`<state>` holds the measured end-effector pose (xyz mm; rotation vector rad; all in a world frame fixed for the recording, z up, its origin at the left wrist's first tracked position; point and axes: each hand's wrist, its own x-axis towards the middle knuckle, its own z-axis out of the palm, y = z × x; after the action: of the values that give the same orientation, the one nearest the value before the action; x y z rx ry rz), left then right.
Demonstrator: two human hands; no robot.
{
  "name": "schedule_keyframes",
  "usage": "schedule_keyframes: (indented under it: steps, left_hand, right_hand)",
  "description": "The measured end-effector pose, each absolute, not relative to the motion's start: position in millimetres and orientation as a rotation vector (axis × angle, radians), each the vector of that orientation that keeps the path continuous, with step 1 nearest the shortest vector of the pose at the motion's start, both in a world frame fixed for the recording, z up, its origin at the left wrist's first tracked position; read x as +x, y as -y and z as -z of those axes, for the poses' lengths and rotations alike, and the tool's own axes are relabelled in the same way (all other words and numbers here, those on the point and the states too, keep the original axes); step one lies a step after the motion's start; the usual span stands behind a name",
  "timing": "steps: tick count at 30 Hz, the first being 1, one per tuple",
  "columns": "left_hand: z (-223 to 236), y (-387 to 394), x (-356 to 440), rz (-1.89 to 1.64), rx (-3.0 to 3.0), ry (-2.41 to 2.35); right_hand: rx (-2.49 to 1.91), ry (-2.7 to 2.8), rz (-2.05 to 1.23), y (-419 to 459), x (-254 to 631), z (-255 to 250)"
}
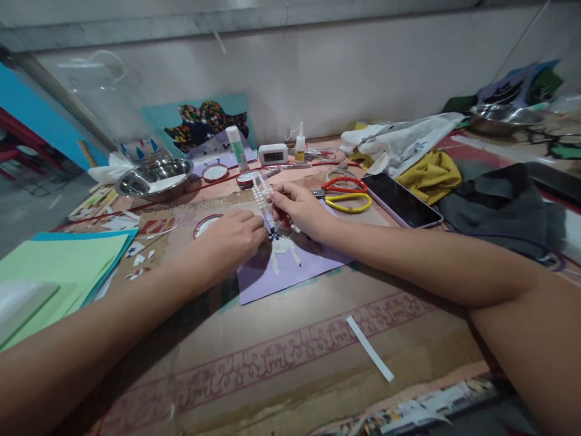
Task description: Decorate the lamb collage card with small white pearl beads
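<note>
Pinching white beads [259, 195] above the purple card [259, 286]: right hand [297, 209]. Left hand [238, 236] curled beside them, grip unclear. On the card, 1 white cutout [284, 244] placed; beads not yet laid flat.

Dim, diffuse light; soft shadows, slight blur, wide-angle stretching at edges.

Head-worn, facing forward and down

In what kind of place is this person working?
Probably a craft workspace: scissors, a glue stick and colored paper lie around on the table.
</note>
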<state>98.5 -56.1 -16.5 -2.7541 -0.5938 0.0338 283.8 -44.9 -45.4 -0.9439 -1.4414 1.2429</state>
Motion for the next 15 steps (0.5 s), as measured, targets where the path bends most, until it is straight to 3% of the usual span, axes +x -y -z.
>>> schedule_keyframes:
  steps: [8, 15]
  left_hand:
    - [9, 74, 121, 0.646, -3.323, 1.450]
    - [8, 79, 153, 0.778, -3.431, 1.597]
  right_hand:
    - [-0.855, 1.389, -1.164, 37, 285, 50]
    - [-0.782, 1.304, -1.020, 41, 288, 44]
